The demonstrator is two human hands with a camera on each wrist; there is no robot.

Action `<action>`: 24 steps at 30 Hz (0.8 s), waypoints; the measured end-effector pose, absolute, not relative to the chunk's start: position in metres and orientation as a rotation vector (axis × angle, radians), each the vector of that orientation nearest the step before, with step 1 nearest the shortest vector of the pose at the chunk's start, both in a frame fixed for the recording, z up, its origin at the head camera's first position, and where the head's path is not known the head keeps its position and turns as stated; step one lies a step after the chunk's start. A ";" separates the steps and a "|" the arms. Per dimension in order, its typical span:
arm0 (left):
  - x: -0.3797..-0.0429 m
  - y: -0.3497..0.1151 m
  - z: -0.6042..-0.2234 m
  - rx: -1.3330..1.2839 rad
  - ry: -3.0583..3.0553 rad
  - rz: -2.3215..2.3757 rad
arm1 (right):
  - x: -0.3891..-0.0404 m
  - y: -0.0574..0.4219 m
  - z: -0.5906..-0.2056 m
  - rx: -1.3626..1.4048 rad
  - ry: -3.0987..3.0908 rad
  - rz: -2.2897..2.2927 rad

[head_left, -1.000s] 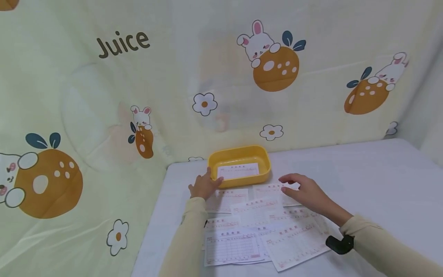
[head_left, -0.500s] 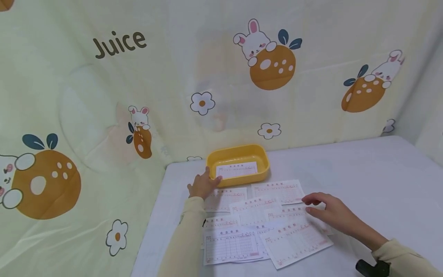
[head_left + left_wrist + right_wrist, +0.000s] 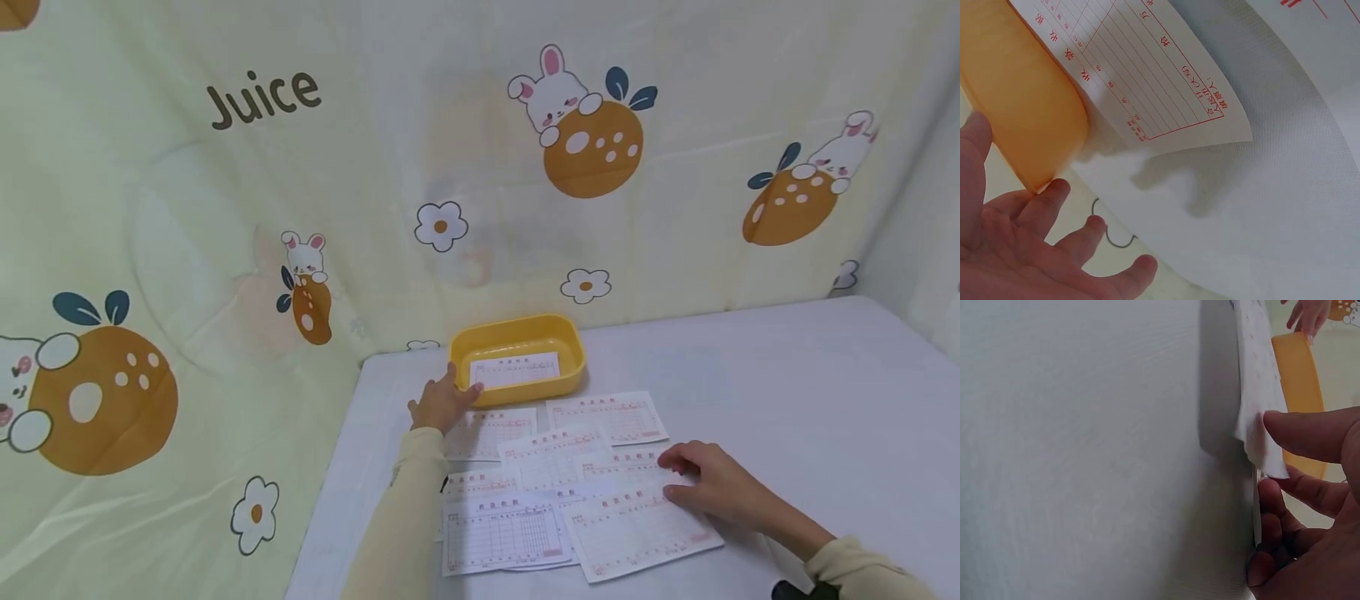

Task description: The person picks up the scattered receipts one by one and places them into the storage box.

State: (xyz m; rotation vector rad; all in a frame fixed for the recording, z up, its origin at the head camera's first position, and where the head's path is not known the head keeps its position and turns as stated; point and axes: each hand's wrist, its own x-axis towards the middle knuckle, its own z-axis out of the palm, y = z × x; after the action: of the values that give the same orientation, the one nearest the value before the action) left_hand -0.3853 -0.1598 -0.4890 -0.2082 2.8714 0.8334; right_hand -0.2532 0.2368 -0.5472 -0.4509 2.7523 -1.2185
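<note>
A yellow plastic tray (image 3: 517, 394) stands at the back of the table with a printed receipt slip (image 3: 517, 369) lying in it. My left hand (image 3: 441, 404) grips the tray's front left corner, thumb at the front wall and forefinger at the left side; its other fingers are spread in the left wrist view. At the front right, my right hand (image 3: 716, 487) pinches the right edge of a white receipt slip (image 3: 637, 533). In the right wrist view the thumb (image 3: 1297, 431) lies on the slip's upper face, with the forefinger at its edge and the other fingers curled below.
Several more receipt slips overlap in front of the tray, among them one at the back right (image 3: 607, 417) and a dark-lined one (image 3: 502, 537) at the front left. The white table (image 3: 810, 400) meets a patterned curtain (image 3: 480, 167) behind the tray.
My right hand has moved right and toward me from the slip near the tray to the front right slip, which it now pinches. My left hand has stayed at the tray.
</note>
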 end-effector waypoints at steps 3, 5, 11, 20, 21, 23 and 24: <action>-0.387 -0.159 -0.489 -0.211 2.867 0.830 | -0.253 0.236 -0.552 -0.474 2.803 -1.178; -0.387 -0.159 -0.489 -0.221 2.864 0.836 | -0.252 0.235 -0.553 -0.473 2.838 -1.150; -0.385 -0.160 -0.489 -0.244 2.854 0.839 | -0.250 0.232 -0.555 -0.482 2.944 -1.021; -0.382 -0.159 -0.486 -0.244 2.852 0.851 | -0.249 0.230 -0.551 -0.498 2.946 -0.986; -0.382 -0.160 -0.486 -0.244 2.852 0.858 | -0.250 0.230 -0.551 -0.498 2.942 -0.982; -0.382 -0.160 -0.485 -0.249 2.849 0.860 | -0.250 0.231 -0.550 -0.494 2.935 -0.966; -0.381 -0.160 -0.485 -0.250 2.849 0.861 | -0.250 0.231 -0.550 -0.491 2.929 -0.959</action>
State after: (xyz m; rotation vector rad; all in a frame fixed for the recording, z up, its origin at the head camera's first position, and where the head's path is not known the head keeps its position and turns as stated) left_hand -0.3814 -0.1595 -0.4854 -0.2505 2.8495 0.8612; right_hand -0.2503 0.2310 -0.5497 -0.4907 2.9289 -0.9595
